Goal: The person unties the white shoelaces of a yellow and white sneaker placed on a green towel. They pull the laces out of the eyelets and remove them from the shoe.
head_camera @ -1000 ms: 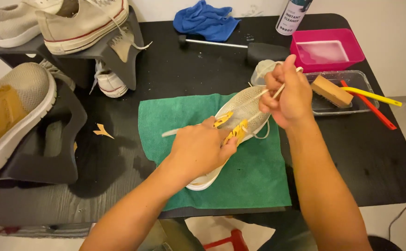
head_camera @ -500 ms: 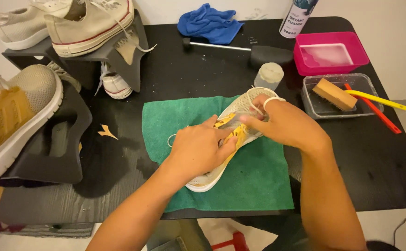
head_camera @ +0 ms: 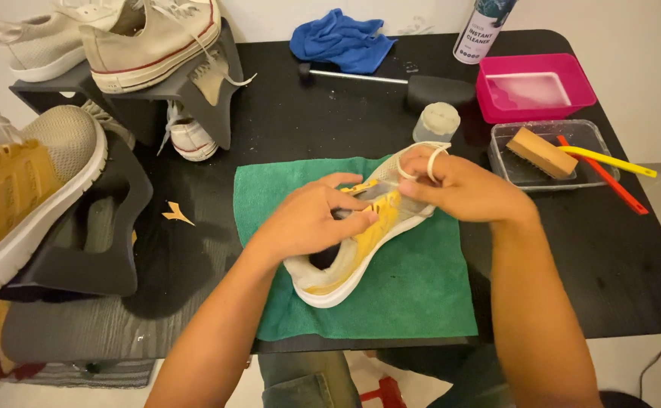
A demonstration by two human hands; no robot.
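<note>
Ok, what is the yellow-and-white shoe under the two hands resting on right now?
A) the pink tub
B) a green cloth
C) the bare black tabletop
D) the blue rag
B: the shoe lies on the green cloth spread on the black table, with the left hand and right hand both on it; the pink tub and blue rag sit apart at the back.
</note>
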